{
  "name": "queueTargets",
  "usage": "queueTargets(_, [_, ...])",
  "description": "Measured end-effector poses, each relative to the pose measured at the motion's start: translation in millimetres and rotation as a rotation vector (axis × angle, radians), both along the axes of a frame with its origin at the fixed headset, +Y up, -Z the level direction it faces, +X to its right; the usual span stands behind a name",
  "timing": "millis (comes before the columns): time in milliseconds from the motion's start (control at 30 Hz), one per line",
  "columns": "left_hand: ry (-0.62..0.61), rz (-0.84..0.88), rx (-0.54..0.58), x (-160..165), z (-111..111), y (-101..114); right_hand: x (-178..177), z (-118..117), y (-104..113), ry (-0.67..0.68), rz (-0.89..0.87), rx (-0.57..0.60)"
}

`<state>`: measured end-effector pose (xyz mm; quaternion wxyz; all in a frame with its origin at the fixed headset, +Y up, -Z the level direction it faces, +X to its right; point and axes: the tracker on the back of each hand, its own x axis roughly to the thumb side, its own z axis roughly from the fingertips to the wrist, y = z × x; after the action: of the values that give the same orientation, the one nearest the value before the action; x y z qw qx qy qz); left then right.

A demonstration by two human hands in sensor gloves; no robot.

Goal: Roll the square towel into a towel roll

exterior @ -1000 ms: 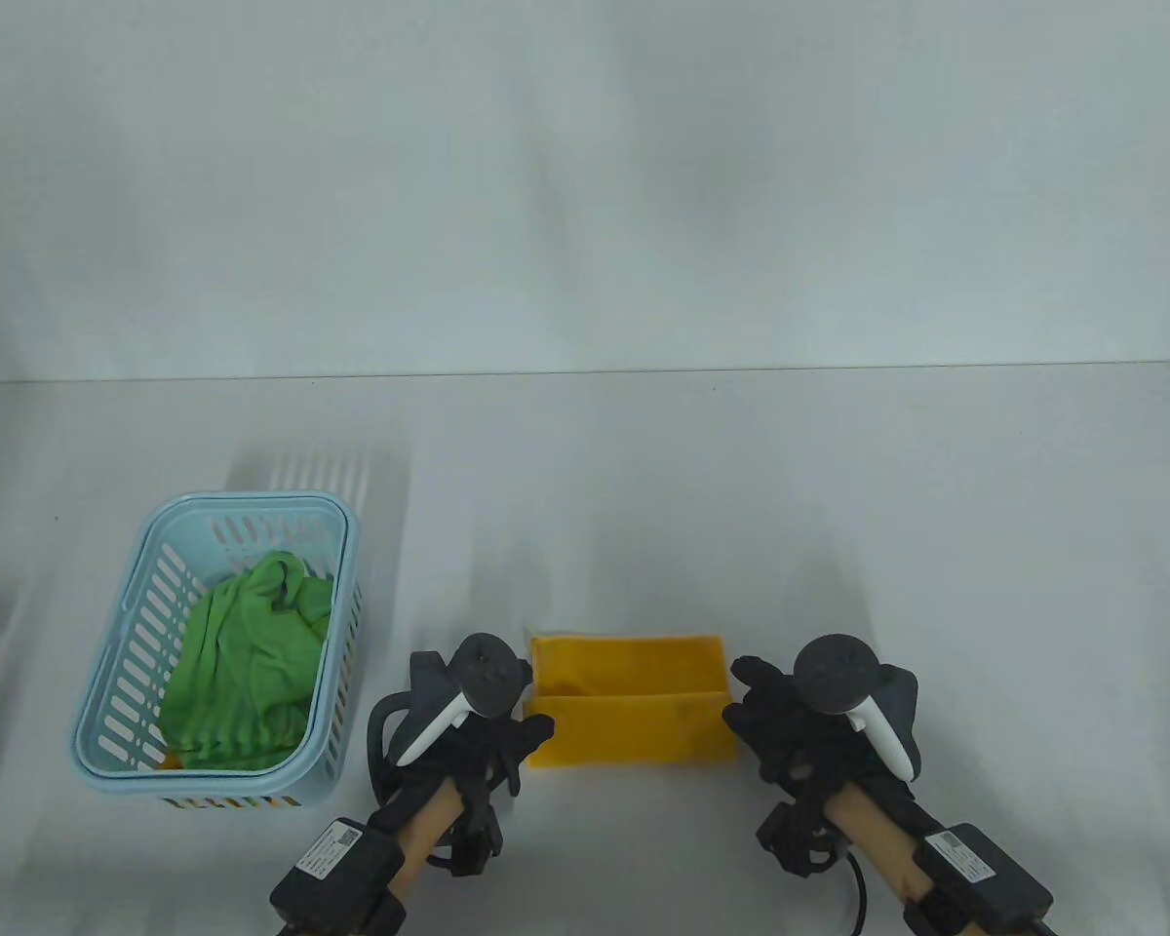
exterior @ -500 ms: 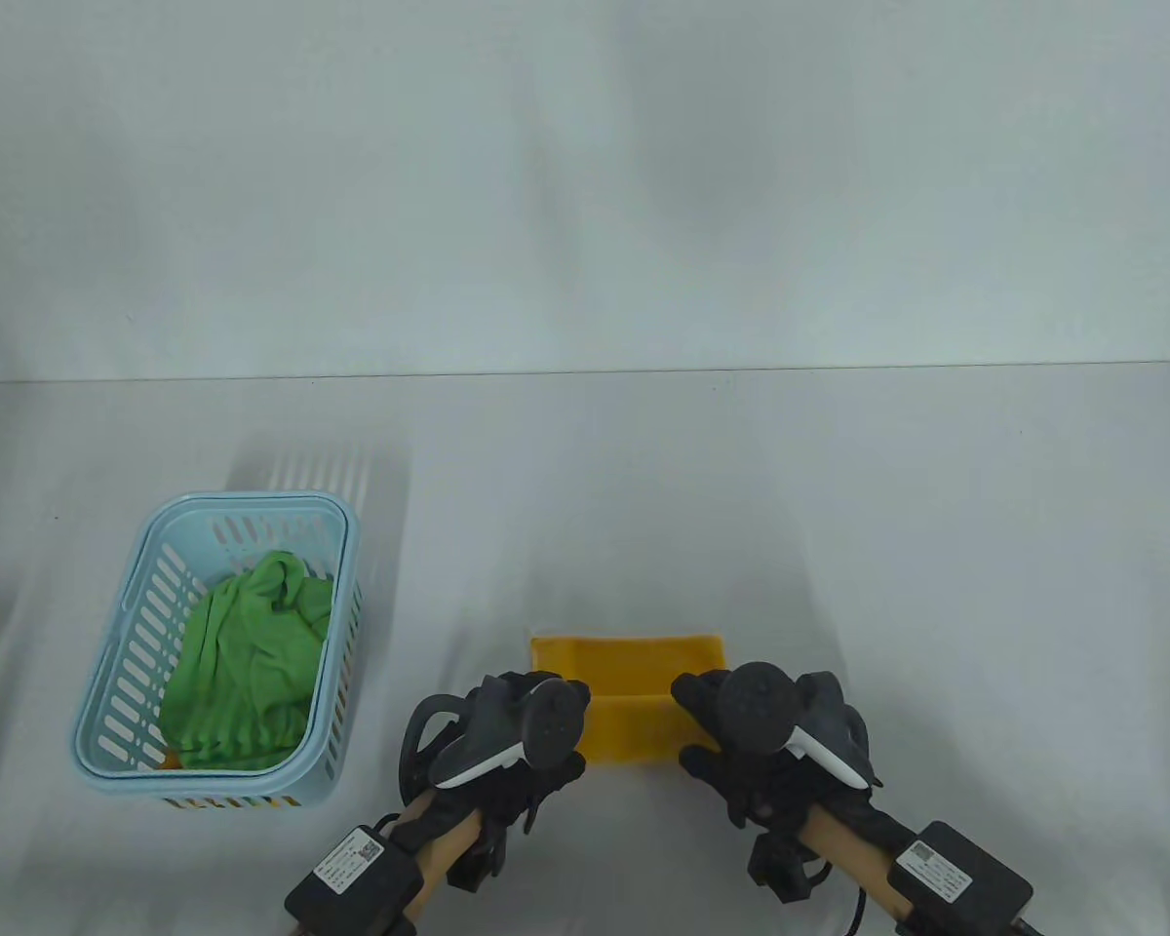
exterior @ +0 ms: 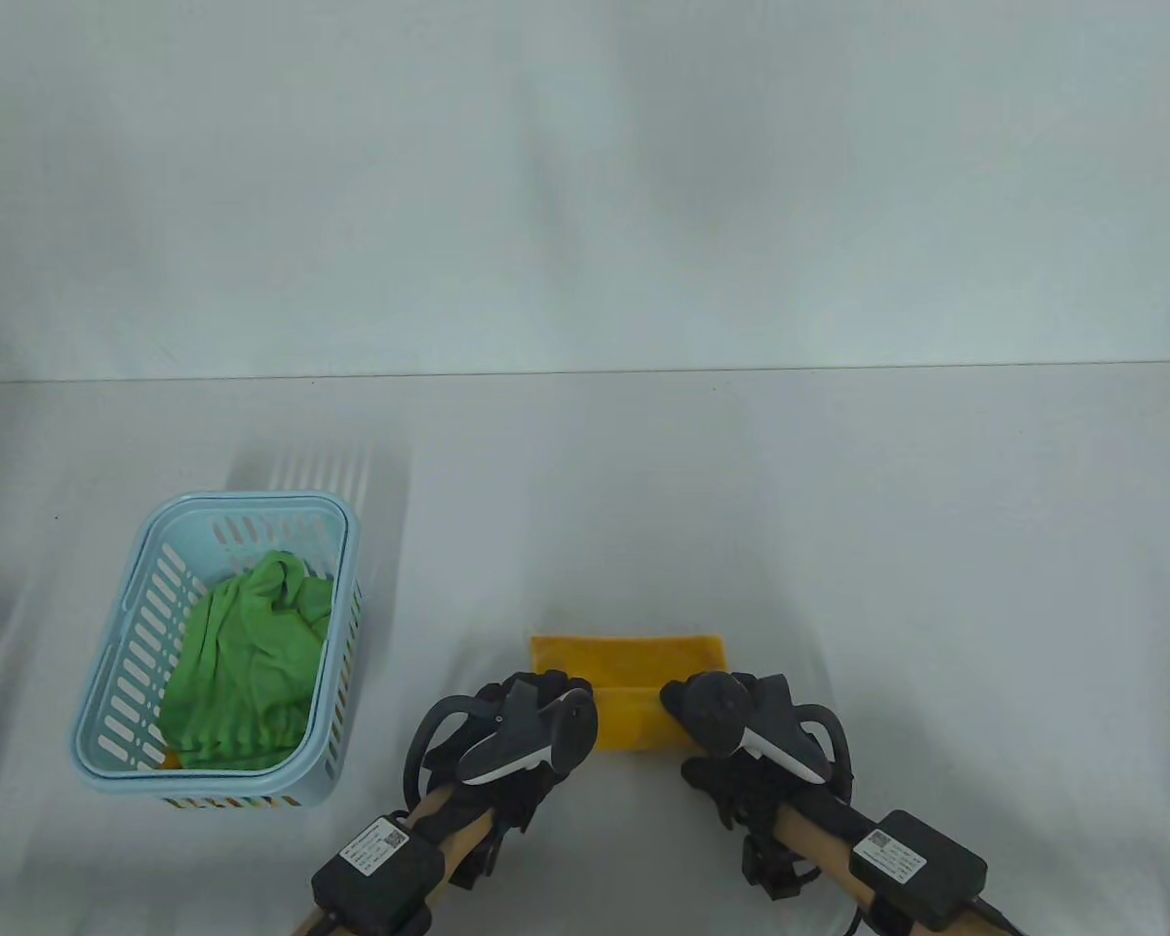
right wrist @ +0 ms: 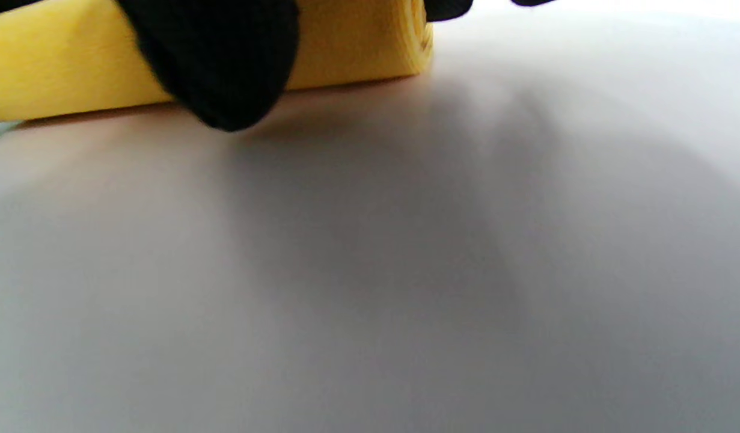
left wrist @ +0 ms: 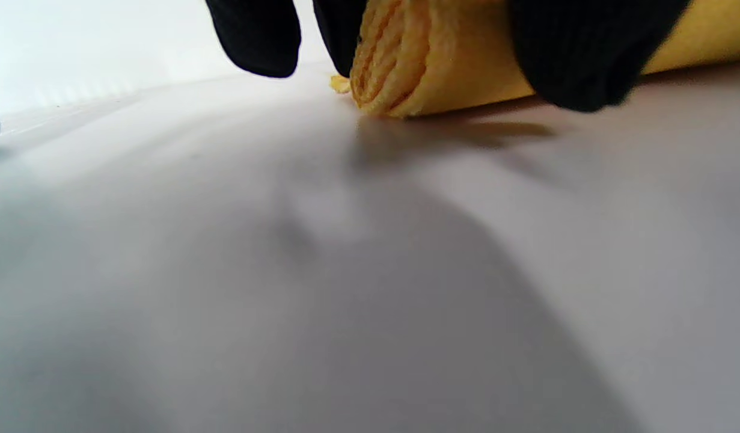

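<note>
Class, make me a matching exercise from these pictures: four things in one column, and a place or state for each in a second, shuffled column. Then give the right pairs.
Things
1. yellow towel
2. green cloth
3. basket
4. left hand

Places or states
A. lies crumpled inside the basket
B. grips the left end of the roll
C. partly rolled, between the two hands
D. stands on the table, left of the hands

Pairs: 1-C, 2-A, 3-D, 4-B

The right hand grips the other end of the towel.
</note>
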<state>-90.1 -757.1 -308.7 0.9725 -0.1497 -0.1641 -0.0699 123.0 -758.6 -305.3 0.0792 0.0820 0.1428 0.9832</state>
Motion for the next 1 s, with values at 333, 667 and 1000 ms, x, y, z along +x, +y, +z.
queueTargets(333, [0.066, 0.206, -0.08, -13.9, -5.6, 14.3, 14.3, -5.3, 11.5, -0.066, -0.209, -0.01])
queueTargets(667, [0.219, 0.419, -0.227, -36.2, -13.4, 14.4, 33.7, -14.5, 10.1, -0.17, -0.4, -0.154])
queueTargets(1000, [0.242, 0.379, -0.245, -37.4, -14.6, 13.4, 30.1, -13.3, 8.2, -0.157, -0.362, -0.222])
